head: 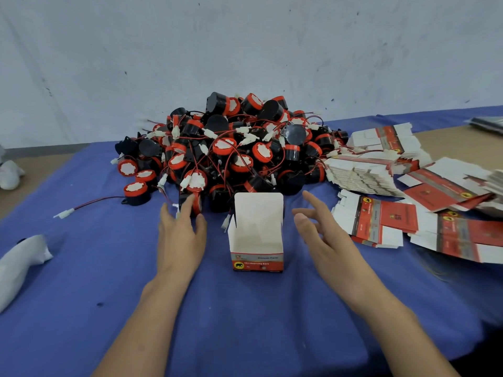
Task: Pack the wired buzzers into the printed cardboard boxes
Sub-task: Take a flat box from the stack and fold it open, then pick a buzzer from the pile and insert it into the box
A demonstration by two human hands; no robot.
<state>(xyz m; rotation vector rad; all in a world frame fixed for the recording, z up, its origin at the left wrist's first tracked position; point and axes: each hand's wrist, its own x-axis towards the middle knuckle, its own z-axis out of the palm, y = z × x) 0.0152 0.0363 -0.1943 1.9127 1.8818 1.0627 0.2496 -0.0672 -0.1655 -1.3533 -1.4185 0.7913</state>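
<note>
Blue cloth covers the counter (245, 317), where a printed cardboard box (257, 242) stands open between two hands.
White inside, its lid flap is upright and its front is red and yellow. Behind it is a heap of round black-and-red wired buzzers (239, 148) with thin red leads. Flat box blanks (381, 216) fan out to the right. The left hand (179, 235) reaches for a front buzzer (198, 206) with a wide grip. The right hand (321, 235) hovers with fingers spread, its grip wide and empty.

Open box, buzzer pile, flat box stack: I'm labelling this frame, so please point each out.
open box (257, 262), head view, printed front panel.
buzzer pile (224, 146), head view, a red-capped buzzer mid-heap.
flat box stack (362, 175), head view, white stacked edges.
</note>
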